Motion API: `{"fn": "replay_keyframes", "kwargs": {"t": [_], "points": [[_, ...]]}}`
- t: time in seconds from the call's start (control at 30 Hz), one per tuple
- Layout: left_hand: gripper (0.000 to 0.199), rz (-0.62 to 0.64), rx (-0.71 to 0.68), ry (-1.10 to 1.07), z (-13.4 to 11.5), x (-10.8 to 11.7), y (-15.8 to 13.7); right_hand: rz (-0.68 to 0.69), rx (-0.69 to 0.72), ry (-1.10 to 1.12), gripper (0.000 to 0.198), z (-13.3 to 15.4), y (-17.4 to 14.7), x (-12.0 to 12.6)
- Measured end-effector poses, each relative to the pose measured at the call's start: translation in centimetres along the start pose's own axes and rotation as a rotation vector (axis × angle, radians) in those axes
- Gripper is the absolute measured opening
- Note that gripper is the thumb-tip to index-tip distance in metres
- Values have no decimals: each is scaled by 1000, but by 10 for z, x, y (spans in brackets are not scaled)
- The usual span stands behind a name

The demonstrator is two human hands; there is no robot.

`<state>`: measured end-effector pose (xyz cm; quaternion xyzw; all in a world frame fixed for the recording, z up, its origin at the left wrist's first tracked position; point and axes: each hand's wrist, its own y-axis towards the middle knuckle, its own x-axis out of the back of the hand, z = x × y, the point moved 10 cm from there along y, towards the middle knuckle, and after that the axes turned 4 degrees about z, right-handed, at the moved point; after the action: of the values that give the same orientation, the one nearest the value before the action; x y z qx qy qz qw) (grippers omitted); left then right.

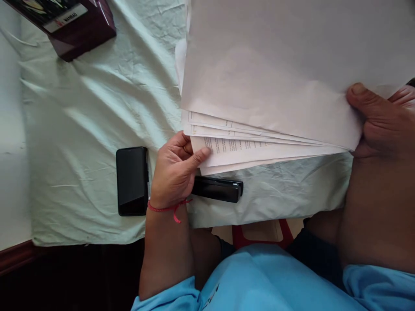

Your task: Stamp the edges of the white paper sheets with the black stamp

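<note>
A fanned stack of paper sheets (269,65) is held up over the cloth, its top sheet blank and the lower ones showing printed text along their edges. My left hand (177,168), with a red string at the wrist, pinches the lower left corner of the bottom sheets between thumb and fingers. At the lower right corner, my right hand (382,121) grips the stack with its thumb on top; its other fingers are mostly hidden. A black stapler (218,189) lies just right of my left wrist, partly covered by it.
A black phone (132,181) lies left of my left hand on the pale green cloth (81,172). A dark maroon box (86,39) stands at the far left corner. Below the table edge, part of a red stool (285,233) shows by my legs.
</note>
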<state>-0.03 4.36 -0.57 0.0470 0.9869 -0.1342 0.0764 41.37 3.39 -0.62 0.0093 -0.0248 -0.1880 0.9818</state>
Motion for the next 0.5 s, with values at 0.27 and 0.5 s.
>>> {"fn": "replay_keyframes", "kwargs": {"t": [0.27,0.5], "points": [[40,-28,-132,-11,-3,20,10,-10,128,130,64,19,-12,-18],[34,-59,-209,36,-6,26,14,44,140,137,95,31,-13,-28]]}}
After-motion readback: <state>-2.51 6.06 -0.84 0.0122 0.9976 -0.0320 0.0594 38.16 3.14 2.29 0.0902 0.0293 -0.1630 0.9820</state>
